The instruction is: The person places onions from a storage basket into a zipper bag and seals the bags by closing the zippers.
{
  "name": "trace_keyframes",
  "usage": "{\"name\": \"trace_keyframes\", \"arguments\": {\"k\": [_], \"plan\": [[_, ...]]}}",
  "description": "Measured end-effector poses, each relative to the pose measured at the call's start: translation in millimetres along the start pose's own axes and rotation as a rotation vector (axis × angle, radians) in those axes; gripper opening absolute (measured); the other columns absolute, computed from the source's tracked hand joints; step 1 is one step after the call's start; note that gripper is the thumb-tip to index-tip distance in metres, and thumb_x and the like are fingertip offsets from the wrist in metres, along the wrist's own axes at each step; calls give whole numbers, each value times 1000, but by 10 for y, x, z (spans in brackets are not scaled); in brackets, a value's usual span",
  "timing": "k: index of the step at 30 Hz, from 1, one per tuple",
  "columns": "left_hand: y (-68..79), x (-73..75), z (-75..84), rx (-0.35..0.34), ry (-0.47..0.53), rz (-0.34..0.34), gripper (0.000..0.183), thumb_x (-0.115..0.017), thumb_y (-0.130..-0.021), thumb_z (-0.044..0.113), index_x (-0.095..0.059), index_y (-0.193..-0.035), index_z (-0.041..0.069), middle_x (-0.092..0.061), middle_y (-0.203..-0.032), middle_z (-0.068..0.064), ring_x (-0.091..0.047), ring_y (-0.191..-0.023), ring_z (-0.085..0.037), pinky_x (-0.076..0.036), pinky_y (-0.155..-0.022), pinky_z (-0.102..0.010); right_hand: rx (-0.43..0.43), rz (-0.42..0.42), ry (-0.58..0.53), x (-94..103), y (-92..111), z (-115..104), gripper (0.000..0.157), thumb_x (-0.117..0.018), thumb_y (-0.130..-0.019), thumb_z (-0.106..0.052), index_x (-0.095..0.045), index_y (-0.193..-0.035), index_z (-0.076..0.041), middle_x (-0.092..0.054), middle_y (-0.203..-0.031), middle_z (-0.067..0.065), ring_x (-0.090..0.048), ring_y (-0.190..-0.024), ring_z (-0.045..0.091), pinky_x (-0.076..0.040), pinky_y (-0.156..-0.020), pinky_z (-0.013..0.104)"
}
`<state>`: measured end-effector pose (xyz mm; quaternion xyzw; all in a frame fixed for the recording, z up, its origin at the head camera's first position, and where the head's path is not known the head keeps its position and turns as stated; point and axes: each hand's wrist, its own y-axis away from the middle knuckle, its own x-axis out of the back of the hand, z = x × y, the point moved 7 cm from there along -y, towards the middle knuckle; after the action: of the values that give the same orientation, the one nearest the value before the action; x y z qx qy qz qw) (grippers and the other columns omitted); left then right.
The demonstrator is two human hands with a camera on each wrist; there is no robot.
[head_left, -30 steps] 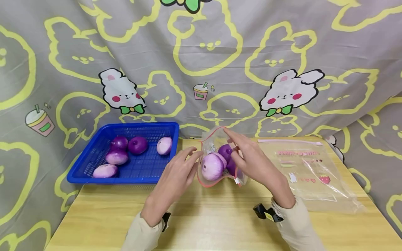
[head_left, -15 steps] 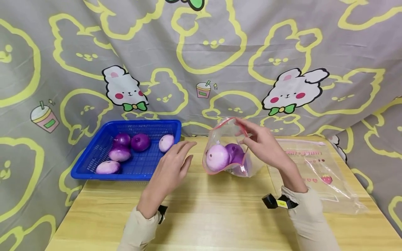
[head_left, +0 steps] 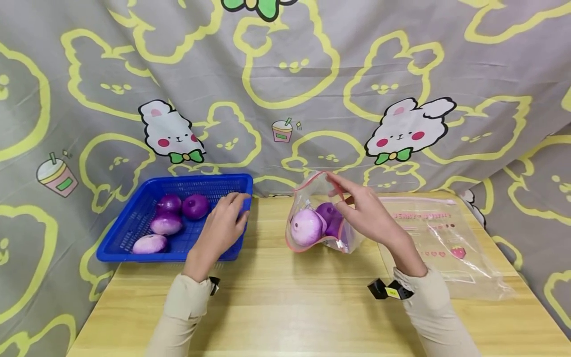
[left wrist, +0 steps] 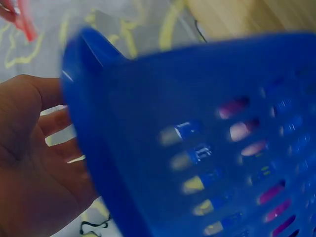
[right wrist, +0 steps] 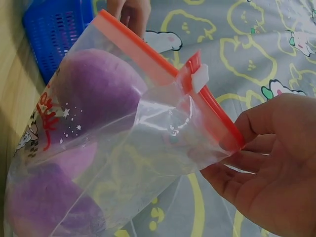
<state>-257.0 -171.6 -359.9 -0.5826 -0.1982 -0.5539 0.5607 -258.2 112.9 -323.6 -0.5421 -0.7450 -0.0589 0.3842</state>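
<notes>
In the head view, my left hand (head_left: pixel 218 225) is over the right side of a blue plastic basket (head_left: pixel 167 257), fingers loosely bent, covering the light onion there. Seen by the left wrist camera, its palm and fingers show past the basket's rim (left wrist: pixel 94 148). Dark purple onions (head_left: pixel 195 206) and paler ones (head_left: pixel 149 244) lie in the basket. My right hand (head_left: pixel 368 210) pinches the red-edged mouth of a clear zip bag (right wrist: pixel 163 123), holding it open toward the left. Inside the bag are a pale onion (head_left: pixel 307 227) and darker purple ones (head_left: pixel 329 218).
A second clear zip bag (head_left: pixel 446 267), printed with pink lettering and a strawberry, lies flat at the right of the wooden table (head_left: pixel 285 307). Behind the table hangs a grey cartoon-patterned curtain (head_left: pixel 250 64).
My left hand has left the bag's mouth and travelled left to the basket. The right hand keeps its grip on the bag's edge, and the bag now gapes more toward the left.
</notes>
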Motion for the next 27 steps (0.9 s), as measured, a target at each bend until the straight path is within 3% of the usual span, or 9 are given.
{"name": "trace_keyframes", "arguments": {"k": [11,15,20,27], "plan": [[-153,-175,-462,69,-86,-105,46,-71,-83,3,-59,-127,-2,-59,-123,-27,-57,-106,-48,-51,-84,-61,22,-12,-3,-41,0,-44,62,-51,-92,4,-39,-152,-6,-53,-145,11,-65,-107,27,-54,-87,43],[-144,-202,-554,81,-108,-151,49,-72,-81,3,-57,-127,-4,-57,-122,-30,-56,-106,-51,-50,-84,-62,10,-13,4,-45,11,-61,62,-51,-92,3,-38,-152,-7,-53,-146,9,-65,-106,26,-55,-86,42],[-156,-210,-622,75,-106,-161,52,-73,-79,2,-56,-128,-5,-56,-120,-32,-56,-103,-51,-50,-82,-61,28,-10,8,-63,10,-93,63,-51,-91,3,-38,-152,-7,-53,-146,10,-64,-109,23,-55,-87,41],[-179,-325,-730,111,-97,-228,55,-72,-82,4,-52,-133,-4,-52,-126,-33,-54,-109,-52,-50,-83,-63,39,-15,6,-107,34,-112,63,-52,-91,3,-38,-152,-6,-53,-145,9,-62,-111,23,-55,-88,40]]}}
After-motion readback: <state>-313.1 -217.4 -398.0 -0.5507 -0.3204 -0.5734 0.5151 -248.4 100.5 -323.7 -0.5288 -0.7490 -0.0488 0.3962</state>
